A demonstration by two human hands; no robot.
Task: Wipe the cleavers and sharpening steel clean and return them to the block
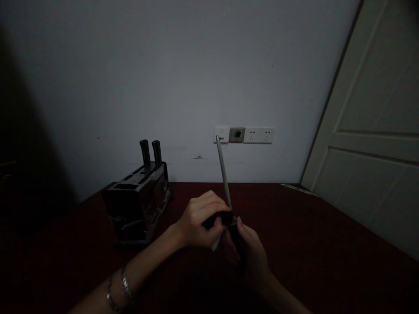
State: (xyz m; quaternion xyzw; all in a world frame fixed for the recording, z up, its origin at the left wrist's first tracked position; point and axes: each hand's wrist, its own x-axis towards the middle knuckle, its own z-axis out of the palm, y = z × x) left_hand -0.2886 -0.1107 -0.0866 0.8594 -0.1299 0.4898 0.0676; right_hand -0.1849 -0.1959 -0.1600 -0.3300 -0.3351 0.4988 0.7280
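My right hand (253,253) is wrapped round the black handle of a honing steel (224,172), whose grey rod slants up and slightly left toward the wall. Close against the base of that rod, my left hand (201,220) is closed with its fingers bent over a dark piece (212,219). Too little of this piece shows in the dim light to tell its kind. A small pale bit (215,244) pokes out below the left fingers; it may be cloth or paper, I cannot tell. Two bracelets are on my left wrist.
On the dark red table (281,226), a black knife block (140,205) stands to the left, with two black handles (151,152) sticking up from it. Wall sockets (258,135) are behind my hands. A pale panelled door (369,131) is on the right. A thin strip (298,189) lies near the table's back edge.
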